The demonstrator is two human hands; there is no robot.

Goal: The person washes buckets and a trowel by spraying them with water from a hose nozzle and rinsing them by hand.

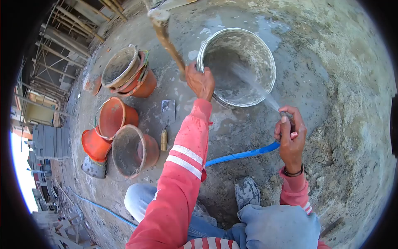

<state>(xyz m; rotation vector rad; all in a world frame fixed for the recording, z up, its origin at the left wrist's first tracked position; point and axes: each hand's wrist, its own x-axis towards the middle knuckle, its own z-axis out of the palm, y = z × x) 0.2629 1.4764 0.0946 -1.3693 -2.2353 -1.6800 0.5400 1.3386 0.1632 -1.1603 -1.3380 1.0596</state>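
My right hand [292,135] is closed around the end of a blue hose [244,156], thumb and fingers pinched at its mouth. A fan of water [259,87] sprays from it into a large, round, cement-smeared bucket [271,54]. Grey wet residue covers the bucket's inside. At the bucket's left rim, my left hand [200,81] has its fingers curled and seems to grip the edge; the fingertips are partly hidden. A mud-coated wooden handle [168,39] runs up and away just left of that hand. Whether the hand touches it, I cannot tell.
Orange buckets [132,151] cluster at the left, near a stacked pair [143,85]. Between them and my left arm lies a trowel [168,112] with a wooden grip. Rough, wet ground [331,145] extends right. Stacked grey blocks [49,141] and poles stand far left.
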